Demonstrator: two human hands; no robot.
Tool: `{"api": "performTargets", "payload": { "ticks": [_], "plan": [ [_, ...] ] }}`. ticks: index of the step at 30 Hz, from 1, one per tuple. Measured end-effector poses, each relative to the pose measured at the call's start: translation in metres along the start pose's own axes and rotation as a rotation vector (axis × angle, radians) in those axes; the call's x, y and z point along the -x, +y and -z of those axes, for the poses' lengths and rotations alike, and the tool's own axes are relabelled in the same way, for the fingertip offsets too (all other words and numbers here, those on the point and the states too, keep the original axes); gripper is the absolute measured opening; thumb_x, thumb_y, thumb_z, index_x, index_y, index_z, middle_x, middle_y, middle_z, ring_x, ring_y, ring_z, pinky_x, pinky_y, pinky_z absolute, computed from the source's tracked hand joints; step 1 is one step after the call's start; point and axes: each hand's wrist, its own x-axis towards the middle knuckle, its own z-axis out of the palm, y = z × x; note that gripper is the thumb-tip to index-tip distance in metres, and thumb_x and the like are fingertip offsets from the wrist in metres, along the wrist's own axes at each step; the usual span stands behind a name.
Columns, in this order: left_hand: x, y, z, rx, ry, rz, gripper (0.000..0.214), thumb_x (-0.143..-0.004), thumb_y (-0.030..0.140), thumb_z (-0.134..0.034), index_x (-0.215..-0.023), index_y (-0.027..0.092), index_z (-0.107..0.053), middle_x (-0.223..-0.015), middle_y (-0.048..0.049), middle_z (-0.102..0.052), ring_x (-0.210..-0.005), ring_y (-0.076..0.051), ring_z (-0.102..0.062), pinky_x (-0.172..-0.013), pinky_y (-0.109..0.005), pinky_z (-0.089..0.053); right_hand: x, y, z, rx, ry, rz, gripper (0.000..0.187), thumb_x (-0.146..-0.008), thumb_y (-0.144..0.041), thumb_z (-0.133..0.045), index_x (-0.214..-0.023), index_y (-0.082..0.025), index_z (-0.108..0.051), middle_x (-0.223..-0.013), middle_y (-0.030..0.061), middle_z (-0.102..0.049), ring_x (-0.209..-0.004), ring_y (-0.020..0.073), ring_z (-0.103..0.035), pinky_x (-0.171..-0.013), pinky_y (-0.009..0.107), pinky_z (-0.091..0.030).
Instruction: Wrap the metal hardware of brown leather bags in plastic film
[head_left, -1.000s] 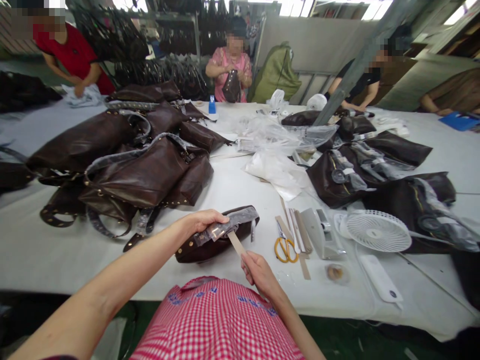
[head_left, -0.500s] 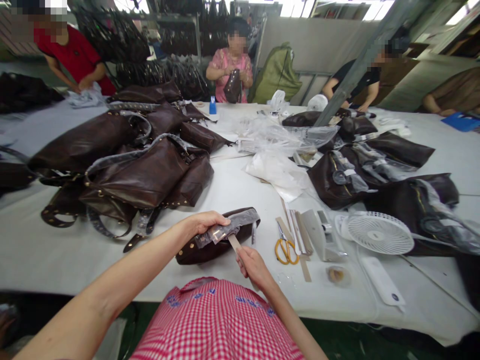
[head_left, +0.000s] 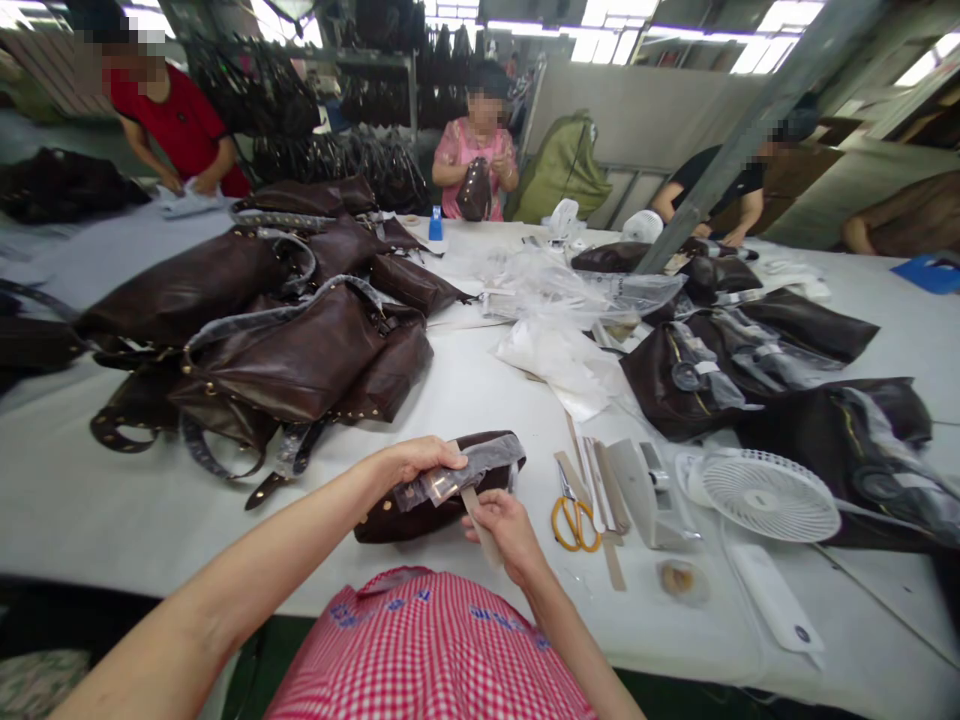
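A dark brown leather bag [head_left: 386,525] lies on the table right in front of me. Across it runs its strap [head_left: 491,462], wrapped in clear plastic with metal fittings showing through. My left hand [head_left: 429,458] is closed on the wrapped strap, thumb on top. My right hand [head_left: 504,522] pinches a flat beige strip [head_left: 481,522] just below the strap. The strip runs up against the strap, and a beige end shows above it beside my left thumb. What lies under my left fingers is hidden.
Yellow-handled scissors [head_left: 576,522], more strips [head_left: 600,485], a tape roll [head_left: 679,578] and a white fan [head_left: 769,495] lie to the right. Brown bags [head_left: 300,350] are heaped at left, others [head_left: 675,375] at right. Plastic bags [head_left: 562,355] lie mid-table. Co-workers stand around the table.
The view has tilted up a little, so the table sits lower. The strip's lower end now shows below my right fingers, and a beige end appears above the strap. My left hand keeps its grip.
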Motion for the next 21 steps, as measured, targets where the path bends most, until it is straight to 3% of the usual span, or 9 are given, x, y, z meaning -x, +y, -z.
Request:
{"api": "performTargets", "payload": {
  "ticks": [3, 6, 8, 12, 14, 16, 18, 21],
  "plan": [
    [-0.002, -0.003, -0.006, -0.011, 0.009, -0.002, 0.039, -0.047, 0.039, -0.084, -0.069, 0.011, -0.066, -0.058, -0.0029, -0.065, -0.05, -0.015, -0.056, -0.049, -0.025, -0.043, -0.008, -0.002, -0.007, -0.031, 0.062, 0.032, 0.053, -0.051, -0.044, -0.084, -0.072, -0.021, -0.041, -0.064, -0.0002, -0.064, -0.062, 0.0191, -0.068, -0.054, 0.027, -0.054],
    [-0.003, -0.004, -0.007, -0.01, 0.05, -0.013, 0.039, -0.049, 0.04, -0.084, -0.068, 0.011, -0.066, -0.058, -0.0029, -0.065, -0.051, -0.015, -0.056, -0.049, -0.025, -0.043, -0.008, -0.01, -0.01, -0.043, 0.031, 0.034, 0.05, -0.055, -0.043, -0.083, -0.074, -0.021, -0.041, -0.066, 0.0009, -0.066, -0.066, 0.0197, -0.069, -0.056, 0.028, -0.055],
    [-0.001, -0.004, -0.005, -0.01, 0.07, -0.029, 0.038, -0.049, 0.039, -0.084, -0.067, 0.011, -0.065, -0.057, -0.0022, -0.064, -0.05, -0.014, -0.055, -0.049, -0.024, -0.043, -0.001, -0.015, -0.003, -0.055, -0.091, 0.04, 0.045, -0.059, -0.041, -0.082, -0.081, -0.02, -0.048, -0.075, 0.0018, -0.068, -0.076, 0.0201, -0.07, -0.061, 0.028, -0.055],
    [0.005, -0.003, 0.0, -0.02, 0.071, -0.03, 0.038, -0.045, 0.038, -0.084, -0.064, 0.012, -0.066, -0.054, -0.0013, -0.062, -0.048, -0.014, -0.053, -0.046, -0.024, -0.042, 0.016, -0.018, 0.02, 0.052, -0.424, 0.089, 0.049, -0.062, -0.026, -0.082, -0.104, -0.021, -0.058, -0.109, 0.0065, -0.067, -0.102, 0.0194, -0.065, -0.088, 0.032, -0.052],
    [0.007, -0.003, 0.001, -0.018, 0.066, -0.028, 0.037, -0.045, 0.039, -0.083, -0.063, 0.012, -0.065, -0.054, -0.0013, -0.062, -0.048, -0.014, -0.053, -0.045, -0.024, -0.042, 0.018, -0.017, 0.028, 0.171, -0.481, 0.207, 0.051, -0.064, -0.025, -0.078, -0.112, -0.023, -0.06, -0.125, 0.0087, -0.06, -0.113, 0.0222, -0.06, -0.095, 0.035, -0.049],
    [0.008, -0.003, -0.001, -0.021, 0.074, -0.029, 0.036, -0.046, 0.039, -0.082, -0.063, 0.013, -0.065, -0.053, -0.001, -0.061, -0.047, -0.014, -0.053, -0.044, -0.024, -0.041, 0.017, -0.017, 0.031, 0.373, -0.476, 0.408, 0.041, -0.073, -0.024, -0.069, -0.113, -0.024, -0.062, -0.129, 0.009, -0.055, -0.119, 0.0231, -0.055, -0.095, 0.035, -0.048],
    [0.008, -0.004, -0.004, -0.04, 0.079, -0.026, 0.033, -0.048, 0.038, -0.081, -0.064, 0.014, -0.065, -0.053, -0.0003, -0.061, -0.046, -0.013, -0.052, -0.044, -0.023, -0.04, 0.015, -0.019, 0.032, 0.618, -0.442, 0.613, 0.026, -0.083, -0.02, -0.057, -0.108, -0.024, -0.066, -0.118, 0.009, -0.06, -0.112, 0.021, -0.057, -0.091, 0.034, -0.048],
    [0.009, -0.008, -0.01, -0.079, 0.068, -0.03, 0.027, -0.052, 0.036, -0.078, -0.064, 0.015, -0.065, -0.054, 0.0006, -0.06, -0.046, -0.013, -0.05, -0.044, -0.023, -0.038, 0.011, -0.025, 0.031, 0.875, -0.318, 0.822, 0.021, -0.092, -0.021, -0.049, -0.096, -0.024, -0.068, -0.101, 0.0082, -0.062, -0.097, 0.0196, -0.059, -0.087, 0.034, -0.048]
  ]
}}
